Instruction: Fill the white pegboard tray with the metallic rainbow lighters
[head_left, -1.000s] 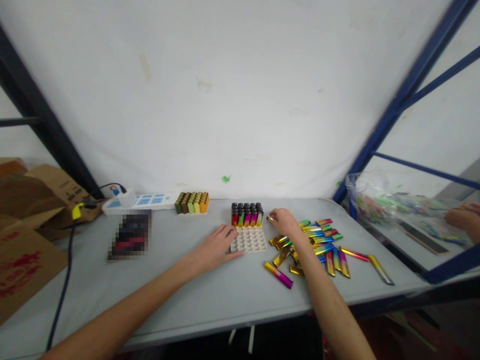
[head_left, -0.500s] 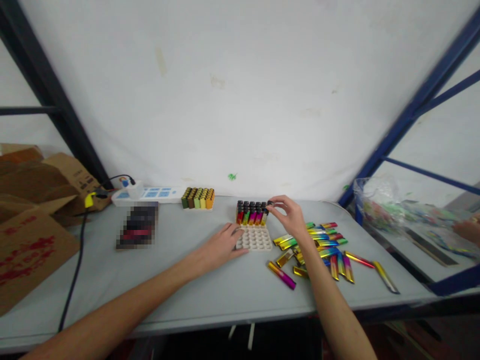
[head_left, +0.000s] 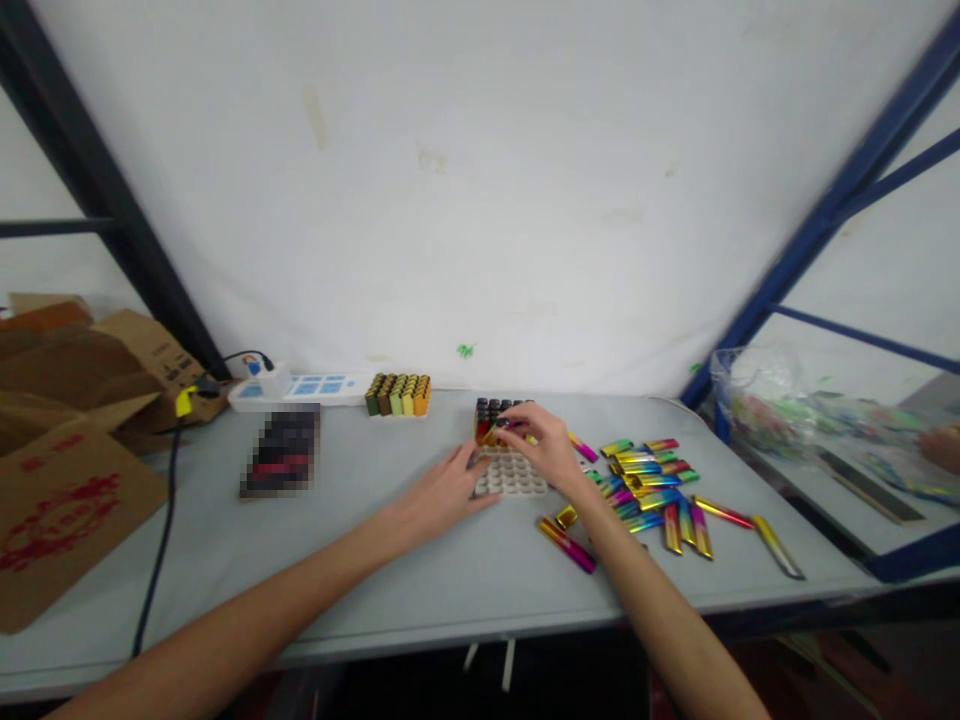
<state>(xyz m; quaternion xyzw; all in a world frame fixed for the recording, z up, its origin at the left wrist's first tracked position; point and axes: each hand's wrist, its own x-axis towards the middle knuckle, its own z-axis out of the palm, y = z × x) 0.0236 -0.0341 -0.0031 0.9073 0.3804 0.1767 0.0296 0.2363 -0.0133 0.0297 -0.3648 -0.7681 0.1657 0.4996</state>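
A white tray with round holes stands on the table, its back rows filled with upright black-topped lighters. My left hand rests at the tray's left edge, thumb and fingers apart, holding nothing. Over the tray, my right hand pinches a shiny lighter just in front of the standing ones. That hand hides part of the filled rows. To the right, several metallic multicoloured lighters lie in a loose pile.
A second block of green and yellow lighters stands by a white power strip. Cardboard and a black cable are at left, near a blurred dark object. At right are a blue frame and plastic bags.
My right hand has moved left and slightly down from the right end of the standing lighters, and now holds a shiny lighter. Some lighters in the pile have shifted. My left hand stays at the tray.
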